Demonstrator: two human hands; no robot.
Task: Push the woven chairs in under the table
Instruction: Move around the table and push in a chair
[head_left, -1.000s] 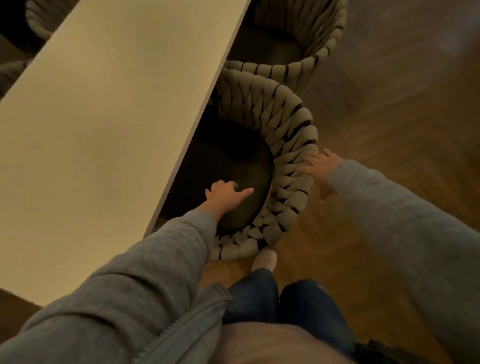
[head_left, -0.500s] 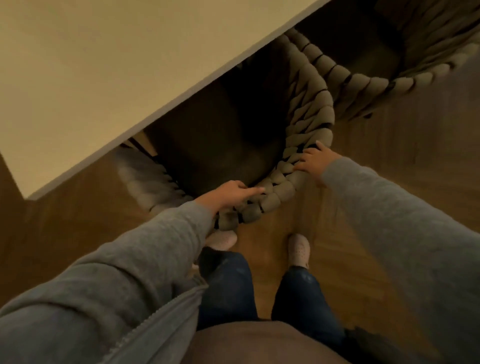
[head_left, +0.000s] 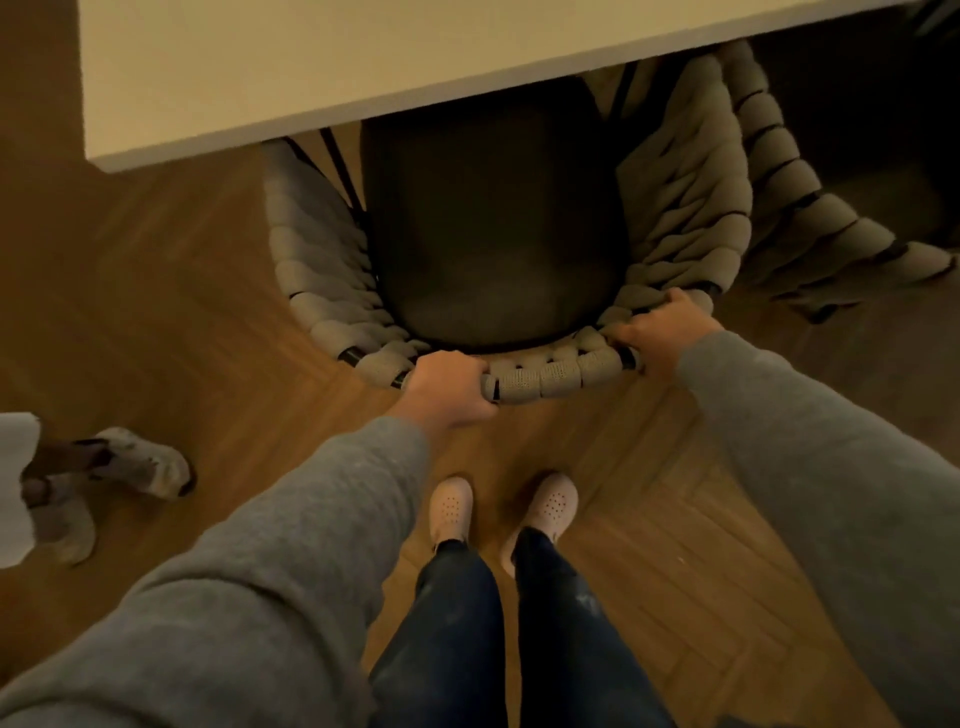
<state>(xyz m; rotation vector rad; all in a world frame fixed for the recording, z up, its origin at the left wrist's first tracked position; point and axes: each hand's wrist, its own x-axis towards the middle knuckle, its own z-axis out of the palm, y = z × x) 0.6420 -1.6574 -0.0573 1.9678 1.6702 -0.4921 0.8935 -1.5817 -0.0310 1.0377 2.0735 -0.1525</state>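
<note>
In the head view, a woven chair is seen from above on the wooden floor, directly in front of the person. Its curved back is turned towards the person and its front is tucked beneath the near edge of the table. Most of the dark seat cushion is left uncovered by the tabletop, so the chair is judged to be only partly pushed in.

The rim of the chair back is gripped at two places. The left hand is closed over the rim at the left of its rearmost curve, with the fingers curled round the thick woven cord. The right hand is wrapped round the rim further to the right, where the back bends forward. The hands are set apart on either side of the centre, probably so that the chair can be driven straight and kept from twisting.

A second woven chair is seen just beside the first on the right, close enough that the two may rub. Another person's shoes are seen at the left edge of the floor.
</note>
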